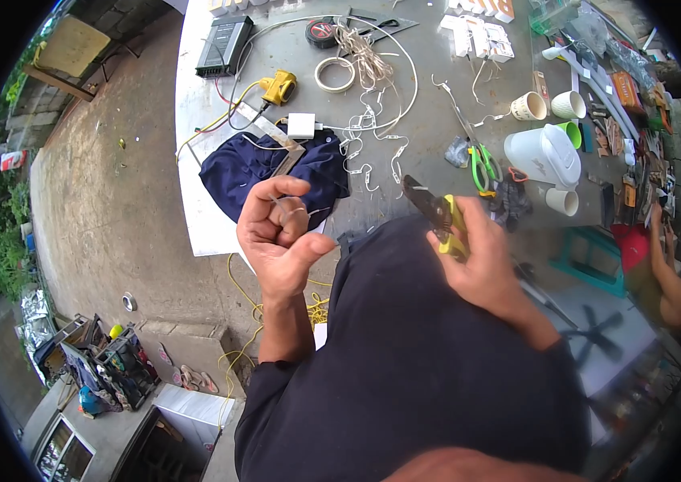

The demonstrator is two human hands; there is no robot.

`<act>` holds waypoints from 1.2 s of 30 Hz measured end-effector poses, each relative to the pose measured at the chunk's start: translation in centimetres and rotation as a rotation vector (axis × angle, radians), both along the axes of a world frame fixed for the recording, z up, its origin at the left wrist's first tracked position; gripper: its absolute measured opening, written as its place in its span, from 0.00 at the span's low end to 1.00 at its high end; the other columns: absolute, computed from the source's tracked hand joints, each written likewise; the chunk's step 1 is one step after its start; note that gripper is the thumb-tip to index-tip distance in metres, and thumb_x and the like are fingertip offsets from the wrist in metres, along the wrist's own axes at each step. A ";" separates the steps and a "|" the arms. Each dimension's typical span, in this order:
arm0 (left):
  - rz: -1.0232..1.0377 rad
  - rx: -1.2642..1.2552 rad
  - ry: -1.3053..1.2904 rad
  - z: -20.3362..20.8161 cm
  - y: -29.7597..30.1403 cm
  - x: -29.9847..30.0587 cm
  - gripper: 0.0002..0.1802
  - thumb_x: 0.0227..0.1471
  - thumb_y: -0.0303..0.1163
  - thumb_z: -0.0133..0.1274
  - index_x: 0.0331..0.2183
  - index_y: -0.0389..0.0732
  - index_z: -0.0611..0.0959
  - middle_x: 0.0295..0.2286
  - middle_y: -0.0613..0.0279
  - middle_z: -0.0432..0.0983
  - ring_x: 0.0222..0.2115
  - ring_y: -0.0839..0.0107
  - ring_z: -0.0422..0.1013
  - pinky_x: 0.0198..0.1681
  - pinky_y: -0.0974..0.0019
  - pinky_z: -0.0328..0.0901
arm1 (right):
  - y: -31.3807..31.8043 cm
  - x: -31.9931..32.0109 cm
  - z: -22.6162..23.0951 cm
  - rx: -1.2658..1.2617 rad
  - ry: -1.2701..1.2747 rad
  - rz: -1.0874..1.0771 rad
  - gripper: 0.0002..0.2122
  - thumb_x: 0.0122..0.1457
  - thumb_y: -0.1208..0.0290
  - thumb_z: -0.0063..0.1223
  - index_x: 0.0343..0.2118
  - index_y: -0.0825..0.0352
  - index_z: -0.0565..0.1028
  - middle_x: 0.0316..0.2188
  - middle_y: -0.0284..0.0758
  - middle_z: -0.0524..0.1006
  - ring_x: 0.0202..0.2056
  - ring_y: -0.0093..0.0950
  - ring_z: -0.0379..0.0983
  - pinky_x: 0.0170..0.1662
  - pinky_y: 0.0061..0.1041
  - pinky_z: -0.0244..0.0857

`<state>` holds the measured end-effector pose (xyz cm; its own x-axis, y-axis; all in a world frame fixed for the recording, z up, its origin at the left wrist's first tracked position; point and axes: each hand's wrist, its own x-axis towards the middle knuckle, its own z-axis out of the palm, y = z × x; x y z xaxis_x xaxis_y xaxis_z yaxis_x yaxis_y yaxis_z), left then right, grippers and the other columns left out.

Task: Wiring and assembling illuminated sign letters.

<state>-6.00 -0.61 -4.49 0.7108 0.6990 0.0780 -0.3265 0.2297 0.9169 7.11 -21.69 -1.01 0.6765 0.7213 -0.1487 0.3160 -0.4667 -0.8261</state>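
My right hand [477, 249] is wrapped round a pair of pliers [446, 221] with yellow handles and dark jaws, which point up and to the left. To the left, my left hand [276, 241] is raised with its fingers curled and its thumb held apart. A thin pale strand seems to lie among those fingers, too small to name. Behind that hand a dark blue cloth [232, 173] lies crumpled on the table. On the cloth rest a metal ruler-like strip [286, 161] and a white adapter box [301, 125]. Small white LED modules on wire [395, 153] trail across the tabletop.
Scissors with green handles [485, 167], a white pitcher [545, 154] and several cups stand to the right. Farther back are a tape roll [334, 74], a tape measure [321, 32], a yellow tool [279, 87] and a black power box [226, 46]. Another person's arm [662, 265] shows at far right.
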 end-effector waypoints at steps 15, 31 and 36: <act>-0.185 0.484 0.414 3.1 -2.7 1.7 0.10 0.48 0.21 0.66 0.35 0.31 0.87 0.21 0.64 0.81 0.22 0.86 0.69 0.23 0.80 0.60 | -0.6 -0.4 0.2 -0.139 -0.492 0.209 0.20 0.47 0.76 0.62 0.44 0.69 0.68 0.33 0.42 0.71 0.37 0.44 0.69 0.40 0.41 0.62; 0.295 0.218 0.778 4.1 -4.2 -9.0 0.22 0.37 0.32 0.77 0.33 0.34 0.82 0.19 0.80 0.61 0.19 0.89 0.49 0.21 0.79 0.44 | -0.9 3.7 -4.3 -0.240 -0.350 0.204 0.27 0.52 0.71 0.65 0.53 0.75 0.66 0.43 0.51 0.74 0.44 0.49 0.72 0.48 0.42 0.65; 0.361 0.037 0.436 3.1 -6.5 -12.2 0.17 0.67 0.36 0.48 0.38 0.31 0.83 0.20 0.74 0.66 0.20 0.84 0.56 0.25 0.78 0.52 | 1.3 3.7 -4.2 -0.141 -0.407 0.322 0.27 0.52 0.72 0.65 0.53 0.74 0.66 0.44 0.50 0.74 0.44 0.49 0.71 0.47 0.42 0.66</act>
